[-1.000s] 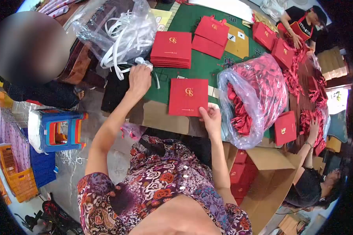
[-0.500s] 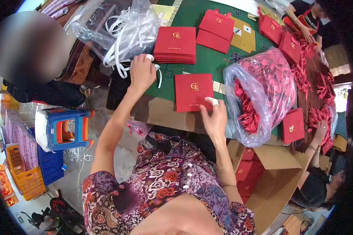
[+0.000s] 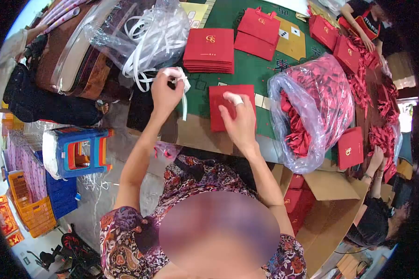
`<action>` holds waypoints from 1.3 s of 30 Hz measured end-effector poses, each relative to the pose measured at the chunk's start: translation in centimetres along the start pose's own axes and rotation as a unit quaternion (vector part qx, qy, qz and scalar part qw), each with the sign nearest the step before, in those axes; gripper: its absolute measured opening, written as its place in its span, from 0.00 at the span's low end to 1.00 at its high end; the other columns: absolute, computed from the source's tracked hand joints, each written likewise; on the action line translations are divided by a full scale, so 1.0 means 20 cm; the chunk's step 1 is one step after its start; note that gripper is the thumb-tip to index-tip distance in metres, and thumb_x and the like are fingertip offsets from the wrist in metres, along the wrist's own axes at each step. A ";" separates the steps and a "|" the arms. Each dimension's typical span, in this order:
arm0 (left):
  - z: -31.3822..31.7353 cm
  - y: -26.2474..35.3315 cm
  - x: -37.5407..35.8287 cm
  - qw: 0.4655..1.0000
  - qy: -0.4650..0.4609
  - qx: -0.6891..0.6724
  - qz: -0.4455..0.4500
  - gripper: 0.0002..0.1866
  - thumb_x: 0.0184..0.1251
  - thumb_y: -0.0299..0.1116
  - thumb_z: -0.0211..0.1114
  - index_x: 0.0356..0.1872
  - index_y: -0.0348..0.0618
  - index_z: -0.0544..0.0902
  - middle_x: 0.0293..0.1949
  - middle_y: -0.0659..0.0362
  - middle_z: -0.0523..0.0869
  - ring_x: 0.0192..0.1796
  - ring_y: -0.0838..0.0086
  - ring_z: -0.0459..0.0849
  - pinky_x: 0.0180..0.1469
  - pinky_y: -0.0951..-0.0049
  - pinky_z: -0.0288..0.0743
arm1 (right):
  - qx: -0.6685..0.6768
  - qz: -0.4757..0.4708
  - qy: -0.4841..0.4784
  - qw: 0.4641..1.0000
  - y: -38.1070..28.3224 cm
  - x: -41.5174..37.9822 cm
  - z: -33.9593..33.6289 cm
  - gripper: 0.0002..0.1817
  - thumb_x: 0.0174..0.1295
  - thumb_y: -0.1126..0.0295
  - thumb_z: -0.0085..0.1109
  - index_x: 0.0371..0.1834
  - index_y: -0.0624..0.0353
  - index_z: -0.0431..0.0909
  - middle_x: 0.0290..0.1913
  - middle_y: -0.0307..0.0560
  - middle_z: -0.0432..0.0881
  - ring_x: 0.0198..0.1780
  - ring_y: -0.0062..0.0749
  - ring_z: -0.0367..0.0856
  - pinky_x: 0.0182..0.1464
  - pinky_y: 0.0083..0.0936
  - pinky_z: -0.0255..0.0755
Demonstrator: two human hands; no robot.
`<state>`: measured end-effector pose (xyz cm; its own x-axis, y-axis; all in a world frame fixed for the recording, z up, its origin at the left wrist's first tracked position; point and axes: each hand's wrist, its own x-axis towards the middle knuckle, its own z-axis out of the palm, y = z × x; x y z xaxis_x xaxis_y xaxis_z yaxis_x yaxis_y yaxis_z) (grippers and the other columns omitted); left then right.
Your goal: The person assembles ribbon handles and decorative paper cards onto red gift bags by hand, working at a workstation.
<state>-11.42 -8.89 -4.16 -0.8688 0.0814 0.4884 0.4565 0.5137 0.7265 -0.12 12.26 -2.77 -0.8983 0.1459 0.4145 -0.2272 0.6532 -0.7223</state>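
Observation:
My left hand [image 3: 166, 93] is closed in a pinch at the table's left side, white finger covering at its tip. A white ribbon [image 3: 185, 107] trails down from its fingertips. My right hand [image 3: 241, 124] is over a flat red paper bag [image 3: 217, 109], its fingers apart and a white wrap on one finger. Whether the fingertips touch the bag is hard to tell. The hand hides the bag's gold logo. Behind the bag lies a stack of red bags [image 3: 209, 51] with gold lettering. A clear plastic bag [image 3: 111, 35] with loose white ribbons [image 3: 146, 44] is beyond my left hand.
A plastic sack of red ribbons [image 3: 312, 111] stands to the right. More red bags [image 3: 257, 32] lie at the back. An open cardboard box [image 3: 330, 193] with red bags is below the table edge. Other people work at the right, and stacked stools [image 3: 79, 151] stand left.
My right hand has moved up and left over the red bag, covering its logo. The left hand has curled into a pinch, and the white ribbon now hangs closer beneath its fingertips.

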 end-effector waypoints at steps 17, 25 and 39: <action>-0.12 0.53 -0.17 0.884 0.037 -0.411 -0.220 0.06 0.71 0.20 0.64 0.45 0.39 0.79 0.45 0.55 0.88 0.49 0.76 0.85 0.51 0.77 0.77 | 0.430 0.191 -0.073 0.879 -0.20 0.11 -0.13 0.12 0.68 0.76 0.54 0.53 0.65 0.78 0.45 0.41 0.84 0.48 0.22 0.81 0.52 0.25 0.75; -0.73 1.21 -0.19 0.732 -0.130 -0.657 -0.129 0.12 0.75 0.30 0.56 0.28 0.48 0.68 0.23 0.61 0.77 0.13 0.70 0.73 0.18 0.73 0.73 | 0.745 0.072 -0.059 0.661 -0.82 0.01 -0.76 0.09 0.68 0.65 0.61 0.40 0.60 0.78 0.41 0.50 0.82 0.41 0.45 0.85 0.39 0.37 0.81; -0.44 1.96 -0.17 0.674 0.213 -0.620 -0.341 0.06 0.59 0.28 0.75 0.26 0.41 0.88 0.30 0.54 0.87 0.43 0.70 0.83 0.48 0.80 0.80 | 0.777 -0.143 0.094 0.605 -1.04 -0.05 -0.68 0.02 0.63 0.77 0.67 0.35 0.65 0.84 0.42 0.56 0.86 0.35 0.39 0.86 0.37 0.31 0.82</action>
<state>11.13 3.36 26.91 -0.9442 -0.2010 -0.2608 0.0177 -0.8218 0.5694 10.71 8.72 19.36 -0.7132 0.3687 0.5962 -0.5736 -0.7959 -0.1938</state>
